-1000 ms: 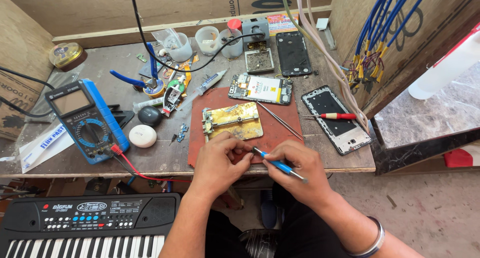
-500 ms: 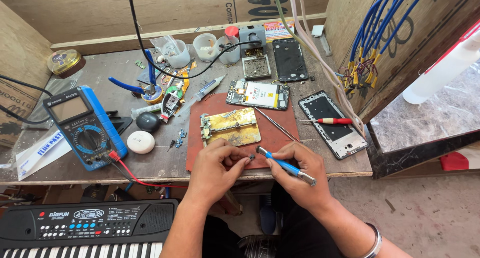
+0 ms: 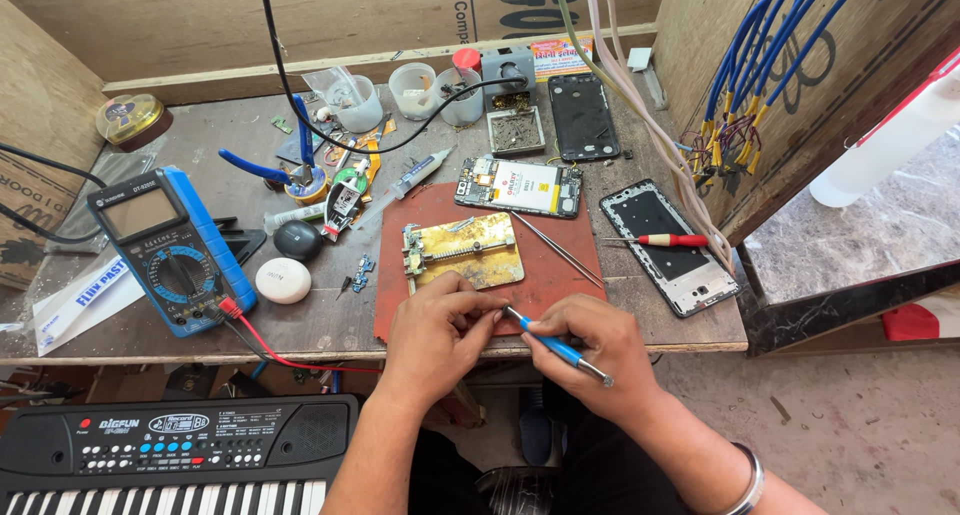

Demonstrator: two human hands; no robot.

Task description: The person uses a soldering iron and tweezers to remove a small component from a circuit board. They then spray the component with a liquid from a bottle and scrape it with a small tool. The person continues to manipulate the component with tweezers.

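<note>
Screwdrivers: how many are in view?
2. A blue screwdriver is in the right hand, tip beside the left hand; a red screwdriver lies on the phone frame. Clutter may hide more.

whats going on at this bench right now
A person sits at a cluttered wooden workbench, doing small repair work on phone parts. The right hand holds a blue-handled screwdriver, its tip meeting something tiny pinched in the left hand at the near edge of a red mat. A gold metal holder lies on the mat, an opened phone behind it, and a blue multimeter to the left.
</note>
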